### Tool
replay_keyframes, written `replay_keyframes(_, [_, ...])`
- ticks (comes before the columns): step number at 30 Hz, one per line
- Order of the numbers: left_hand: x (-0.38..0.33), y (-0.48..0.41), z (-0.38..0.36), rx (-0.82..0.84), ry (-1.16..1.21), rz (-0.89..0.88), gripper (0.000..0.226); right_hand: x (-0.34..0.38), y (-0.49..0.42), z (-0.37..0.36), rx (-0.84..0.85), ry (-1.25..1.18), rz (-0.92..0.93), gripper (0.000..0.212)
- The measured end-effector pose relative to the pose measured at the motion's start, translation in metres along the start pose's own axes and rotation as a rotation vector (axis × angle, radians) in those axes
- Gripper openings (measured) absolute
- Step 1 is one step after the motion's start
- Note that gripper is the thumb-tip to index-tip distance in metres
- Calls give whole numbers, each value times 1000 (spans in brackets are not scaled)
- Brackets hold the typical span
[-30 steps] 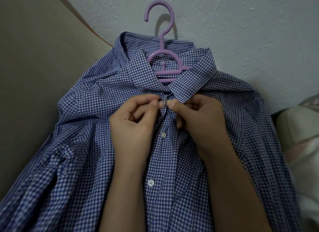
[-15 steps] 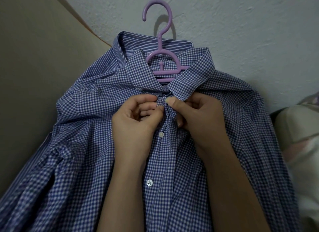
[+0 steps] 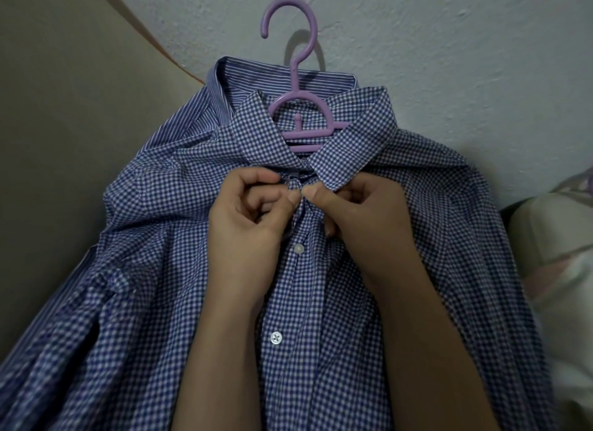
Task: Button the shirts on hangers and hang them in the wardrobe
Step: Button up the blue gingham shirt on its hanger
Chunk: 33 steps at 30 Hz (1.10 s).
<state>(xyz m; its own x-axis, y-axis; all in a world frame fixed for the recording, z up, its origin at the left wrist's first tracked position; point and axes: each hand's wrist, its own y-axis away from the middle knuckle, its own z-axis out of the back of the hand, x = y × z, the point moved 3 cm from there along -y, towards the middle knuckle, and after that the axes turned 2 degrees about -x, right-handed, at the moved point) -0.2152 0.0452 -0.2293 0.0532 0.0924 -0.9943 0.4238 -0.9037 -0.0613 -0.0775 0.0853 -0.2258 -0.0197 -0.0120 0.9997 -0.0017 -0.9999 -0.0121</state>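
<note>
Pinching placket (image 3: 303, 214) of gingham shirt (image 3: 154, 302) just below purple hanger (image 3: 301, 109), using left hand (image 3: 244, 219) and right hand (image 3: 362, 215), fingers (image 3: 292, 200) curled tight. Risking top button, hidden, slipping from hole; pulling hard, dragging collar (image 3: 349, 135) off hanger.

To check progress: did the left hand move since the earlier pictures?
No. The left hand stays at the collar, just above the button.

No gap betw. left grip (image 3: 245, 228) & right grip (image 3: 362, 219), thumbs nearly touching, both pinching gingham shirt (image 3: 154, 238) at collar. Just above: purple hanger (image 3: 301, 135), hook flat vs. wall (image 3: 449, 61); open wall either side of hook. Far left of left grip: beige panel (image 3: 64, 142). Right of right grip: pale bedding (image 3: 564, 238). Below: forearms across shirt front.
</note>
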Motion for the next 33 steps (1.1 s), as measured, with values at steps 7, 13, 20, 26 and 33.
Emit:
replay_keyframes(7, [0, 1, -2, 3, -13, 21, 46, 0, 0, 0, -13, 14, 6, 43])
replay_keyframes(13, [-1, 2, -3, -18, -30, -6, 41, 1, 1, 2, 2, 9, 11, 42])
replay_keyframes(20, [-2, 1, -4, 12, 16, -3, 40, 2, 0, 1, 33, 23, 31, 31])
replay_keyframes(26, [-2, 2, -2, 13, -2, -2, 35, 1, 0, 1, 25, 16, 2, 20])
replay_keyframes(33, [-1, 5, 0, -56, 50, 24, 36, -1, 0, 0, 3, 19, -5, 28])
